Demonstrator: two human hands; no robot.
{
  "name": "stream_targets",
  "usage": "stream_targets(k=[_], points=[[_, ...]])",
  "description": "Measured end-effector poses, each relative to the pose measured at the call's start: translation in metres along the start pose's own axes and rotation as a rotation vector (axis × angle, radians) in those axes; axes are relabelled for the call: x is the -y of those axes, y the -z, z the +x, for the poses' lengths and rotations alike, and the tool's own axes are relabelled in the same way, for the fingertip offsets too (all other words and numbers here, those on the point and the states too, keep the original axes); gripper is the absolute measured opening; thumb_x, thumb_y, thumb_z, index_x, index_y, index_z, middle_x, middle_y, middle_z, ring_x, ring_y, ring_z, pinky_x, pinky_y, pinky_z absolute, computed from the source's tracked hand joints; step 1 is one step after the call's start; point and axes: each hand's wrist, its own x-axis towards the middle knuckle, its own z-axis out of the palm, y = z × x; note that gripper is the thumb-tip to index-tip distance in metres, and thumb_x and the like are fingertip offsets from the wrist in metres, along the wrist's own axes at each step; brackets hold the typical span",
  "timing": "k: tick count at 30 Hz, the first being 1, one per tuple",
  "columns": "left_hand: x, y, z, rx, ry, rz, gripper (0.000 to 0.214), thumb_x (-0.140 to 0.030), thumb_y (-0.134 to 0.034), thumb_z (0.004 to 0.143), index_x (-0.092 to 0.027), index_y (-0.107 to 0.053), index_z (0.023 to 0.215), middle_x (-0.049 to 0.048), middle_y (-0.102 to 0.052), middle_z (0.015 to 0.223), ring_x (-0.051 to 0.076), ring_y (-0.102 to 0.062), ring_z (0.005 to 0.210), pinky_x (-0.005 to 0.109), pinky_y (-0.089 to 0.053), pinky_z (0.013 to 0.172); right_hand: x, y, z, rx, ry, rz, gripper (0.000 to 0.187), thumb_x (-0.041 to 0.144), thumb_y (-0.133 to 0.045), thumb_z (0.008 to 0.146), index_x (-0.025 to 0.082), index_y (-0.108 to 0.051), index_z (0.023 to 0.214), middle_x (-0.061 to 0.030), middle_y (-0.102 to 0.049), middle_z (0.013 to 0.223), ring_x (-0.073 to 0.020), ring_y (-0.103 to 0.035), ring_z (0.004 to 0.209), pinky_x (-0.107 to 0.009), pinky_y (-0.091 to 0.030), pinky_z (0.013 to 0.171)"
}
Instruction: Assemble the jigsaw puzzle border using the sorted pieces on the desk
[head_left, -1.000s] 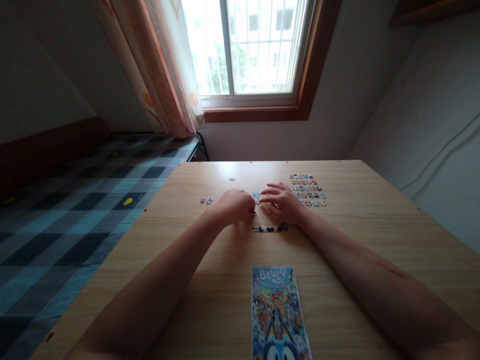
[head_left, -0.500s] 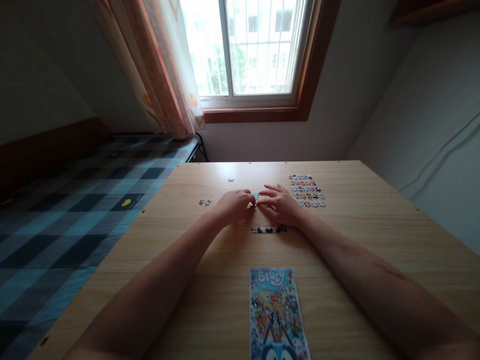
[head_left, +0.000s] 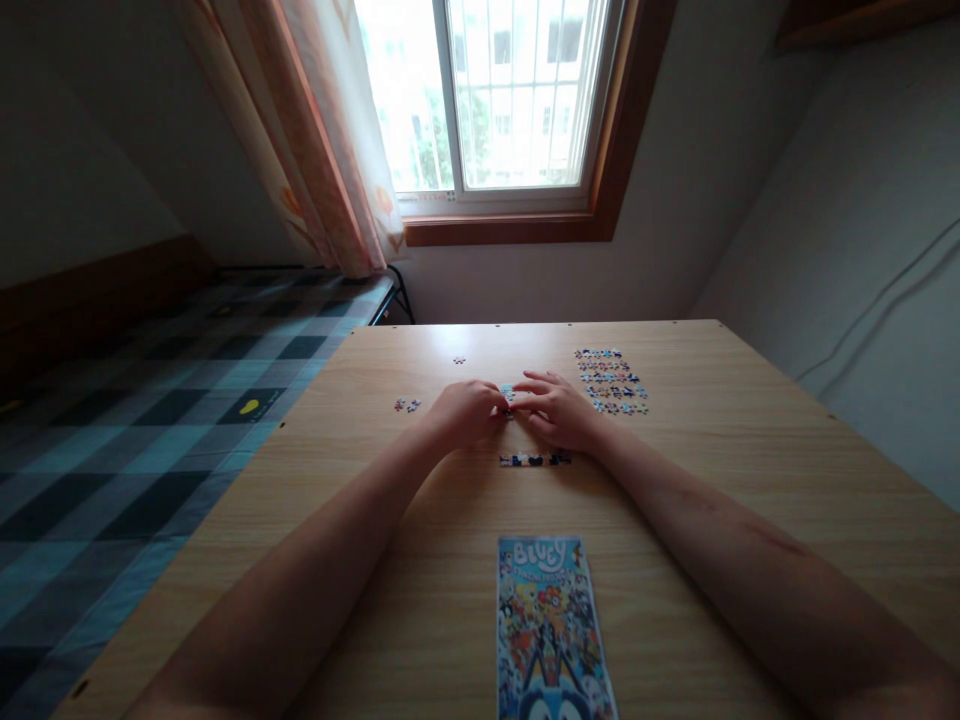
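Over the middle of the table, my left hand (head_left: 472,412) is closed in a pinch, its fingertips on a small jigsaw piece (head_left: 508,411) that is mostly hidden. My right hand (head_left: 561,412) lies palm down opposite, fingers spread, with the index fingertip touching at that same spot. Between the two hands shows a bit of joined light-blue jigsaw pieces (head_left: 507,391), partly covered by my fingers. Nearer to me lies a joined strip of dark jigsaw pieces (head_left: 534,460), just below my hands.
Several rows of loose jigsaw pieces (head_left: 611,380) lie right of my right hand. Two pieces (head_left: 407,405) sit to the left, and a single piece (head_left: 459,360) farther back. A Bluey picture sheet (head_left: 551,630) lies at the table's (head_left: 420,600) near side. A checked bed (head_left: 165,420) adjoins left.
The view has shifted very slightly. My left fingertips have pressed a little closer to my right index finger, over the small piece; otherwise both hands stay in place.
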Motion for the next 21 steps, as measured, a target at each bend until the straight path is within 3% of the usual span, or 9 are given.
stream_targets(k=[7,11,16,21], points=[[0.001,-0.001,0.0,0.016,-0.014,0.004,0.024,-0.022,-0.058,0.084,-0.028,-0.078,0.095,0.0018,-0.077,0.1,0.019,-0.069,0.087,0.027,-0.05,0.075,0.001,0.0,0.0,-0.001,-0.001,0.008,0.029,0.021,-0.057,0.087,0.032,-0.074,0.107,-0.0013,-0.064,0.131,-0.0298,-0.047,0.135,-0.061,-0.035,0.112],[0.002,0.0,0.0,0.009,0.013,-0.027,0.022,-0.021,-0.061,0.082,-0.027,-0.078,0.094,0.0017,-0.076,0.096,0.016,-0.067,0.079,0.025,-0.049,0.073,-0.001,-0.001,0.0,-0.019,-0.001,0.016,0.031,0.018,-0.057,0.085,0.031,-0.074,0.108,-0.0018,-0.063,0.133,-0.03,-0.047,0.136,-0.062,-0.033,0.112],[0.012,-0.001,0.001,-0.053,0.058,-0.144,0.019,-0.025,-0.061,0.083,-0.022,-0.079,0.09,0.0038,-0.076,0.087,0.015,-0.066,0.071,0.025,-0.049,0.071,-0.003,0.0,-0.001,-0.086,-0.03,0.003,0.03,0.015,-0.057,0.082,0.03,-0.075,0.102,-0.0013,-0.063,0.133,-0.0293,-0.046,0.137,-0.063,-0.031,0.113],[0.027,-0.013,-0.004,-0.131,0.071,-0.299,0.014,-0.022,-0.064,0.08,-0.019,-0.078,0.083,0.0041,-0.074,0.082,0.013,-0.063,0.066,0.024,-0.05,0.068,-0.002,0.002,-0.001,-0.069,-0.041,-0.003,0.026,0.017,-0.057,0.083,0.029,-0.076,0.096,-0.0003,-0.064,0.133,-0.0291,-0.045,0.138,-0.065,-0.031,0.113]])
